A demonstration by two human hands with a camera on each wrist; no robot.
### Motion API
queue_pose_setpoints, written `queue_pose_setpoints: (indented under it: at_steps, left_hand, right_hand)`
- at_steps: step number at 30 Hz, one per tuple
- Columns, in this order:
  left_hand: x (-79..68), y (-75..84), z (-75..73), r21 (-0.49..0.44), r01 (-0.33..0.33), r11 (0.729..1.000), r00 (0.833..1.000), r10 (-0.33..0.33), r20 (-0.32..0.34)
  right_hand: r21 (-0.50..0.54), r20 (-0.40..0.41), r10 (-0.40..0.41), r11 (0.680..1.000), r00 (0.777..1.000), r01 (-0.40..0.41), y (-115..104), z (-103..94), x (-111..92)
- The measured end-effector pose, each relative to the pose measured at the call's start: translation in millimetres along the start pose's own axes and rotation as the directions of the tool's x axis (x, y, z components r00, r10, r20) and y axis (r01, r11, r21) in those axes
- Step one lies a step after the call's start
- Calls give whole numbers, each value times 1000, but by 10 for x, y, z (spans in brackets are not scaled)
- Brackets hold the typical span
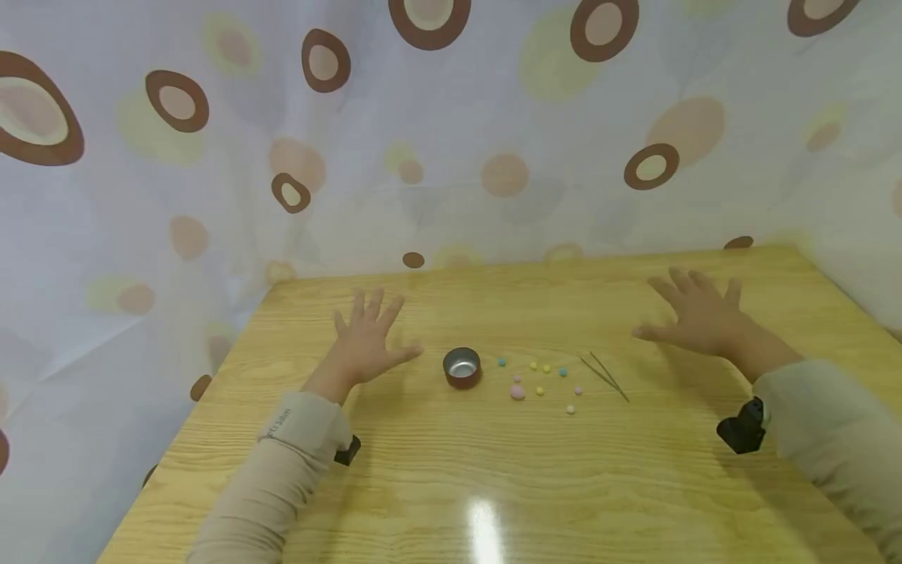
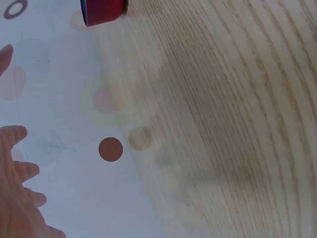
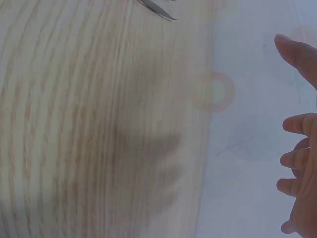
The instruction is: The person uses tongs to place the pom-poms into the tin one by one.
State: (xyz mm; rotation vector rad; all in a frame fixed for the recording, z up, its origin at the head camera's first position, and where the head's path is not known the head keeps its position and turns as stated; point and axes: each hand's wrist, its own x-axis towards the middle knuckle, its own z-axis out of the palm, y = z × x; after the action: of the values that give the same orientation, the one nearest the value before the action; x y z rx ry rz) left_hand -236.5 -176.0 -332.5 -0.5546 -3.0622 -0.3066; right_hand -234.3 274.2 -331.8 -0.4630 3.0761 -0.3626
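Observation:
My left hand (image 1: 364, 345) is held over the table with its fingers spread, the thumb toward a small dark-red cup (image 1: 462, 368) with a silvery inside. In the left wrist view the cup (image 2: 104, 11) shows at the top edge, apart from the fingers. My right hand (image 1: 705, 317) is also spread in the air, to the right of a pair of metal tweezers (image 1: 606, 377) lying open on the table. A pointed metal tip of the tweezers (image 3: 157, 9) appears in the right wrist view. Neither hand touches anything.
Between cup and tweezers lie several small balls: blue (image 1: 502, 362), yellow (image 1: 539, 391), white (image 1: 571, 410) and pink, with one larger pink piece (image 1: 517, 392). The wooden table (image 1: 437, 470) meets a spotted cloth (image 1: 451, 117) at its back and sides.

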Motion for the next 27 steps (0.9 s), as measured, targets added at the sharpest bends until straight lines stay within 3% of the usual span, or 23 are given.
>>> queue_pose_setpoints:
  at_steps: [14,27]
  left_hand:
    - [11,65,202,-20,-47,999,999,47,9]
    - [34,220,288,-51,-101,994,995,102,6]
  right_hand:
    - [-17,16,-44,999,999,45,-106,225,6]
    - [7,40,-88,996,995,87,-289,394,5]
